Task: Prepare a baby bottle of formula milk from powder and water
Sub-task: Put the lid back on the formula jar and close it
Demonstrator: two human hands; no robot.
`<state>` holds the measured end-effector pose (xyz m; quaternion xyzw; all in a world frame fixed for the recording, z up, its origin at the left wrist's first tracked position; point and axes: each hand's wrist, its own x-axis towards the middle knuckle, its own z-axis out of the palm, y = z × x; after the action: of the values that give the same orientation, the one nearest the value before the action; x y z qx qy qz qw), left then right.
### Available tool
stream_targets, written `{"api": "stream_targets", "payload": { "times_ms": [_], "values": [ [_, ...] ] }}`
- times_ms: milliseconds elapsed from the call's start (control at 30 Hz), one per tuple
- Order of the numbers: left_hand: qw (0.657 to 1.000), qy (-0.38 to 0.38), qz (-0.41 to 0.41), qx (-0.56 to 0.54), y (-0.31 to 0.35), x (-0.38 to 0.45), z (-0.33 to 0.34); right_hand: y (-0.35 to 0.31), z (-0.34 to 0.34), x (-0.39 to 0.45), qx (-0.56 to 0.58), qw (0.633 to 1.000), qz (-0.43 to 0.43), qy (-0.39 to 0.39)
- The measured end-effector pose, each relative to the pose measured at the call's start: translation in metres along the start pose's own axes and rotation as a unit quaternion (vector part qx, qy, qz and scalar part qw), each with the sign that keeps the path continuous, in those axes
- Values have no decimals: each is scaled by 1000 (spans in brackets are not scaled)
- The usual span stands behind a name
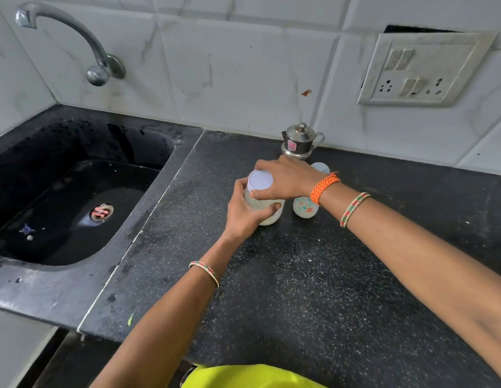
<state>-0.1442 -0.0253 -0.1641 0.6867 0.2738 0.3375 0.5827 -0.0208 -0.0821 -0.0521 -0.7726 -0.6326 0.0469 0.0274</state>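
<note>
A clear plastic jar (267,210) with a pale lavender lid (260,180) stands on the black counter (313,289). My left hand (243,211) grips the jar's body from the left, thumb across its front. My right hand (285,177) curls over the lid from the right, fingers round its rim. To the right of the jar lies a small white baby bottle (305,208) with coloured prints, partly hidden by my right wrist. Behind that wrist a pale rounded object (322,167) peeks out; I cannot tell what it is.
A small steel pot (299,141) with a knobbed lid stands against the tiled wall behind my hands. The black sink (75,191) with a wall tap (75,37) lies to the left. A switch-and-socket plate (422,68) is on the wall at the right.
</note>
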Motion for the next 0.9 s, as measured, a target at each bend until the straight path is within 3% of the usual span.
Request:
{"api": "stream_targets", "payload": {
  "times_ms": [267, 367, 500, 667, 900],
  "values": [
    [999, -16, -36, -9, 14, 5, -12, -11, -13, -1, 45, 994, 46, -91],
    [997, 31, -61, -30, 31, 13, -19, -6, -25, -3, 126, 990, 17, -56],
    [993, 40, -81, -79, 72, 24, -29, 5, -47, -11, 291, 956, 18, -5],
    [988, -51, -38, -138, 124, 37, -26, 12, -64, -22, 366, 930, 19, 38],
    [972, -207, -18, -108, 162, 72, 12, 72, -87, -50, 544, 832, 55, 92]
  ]
}}
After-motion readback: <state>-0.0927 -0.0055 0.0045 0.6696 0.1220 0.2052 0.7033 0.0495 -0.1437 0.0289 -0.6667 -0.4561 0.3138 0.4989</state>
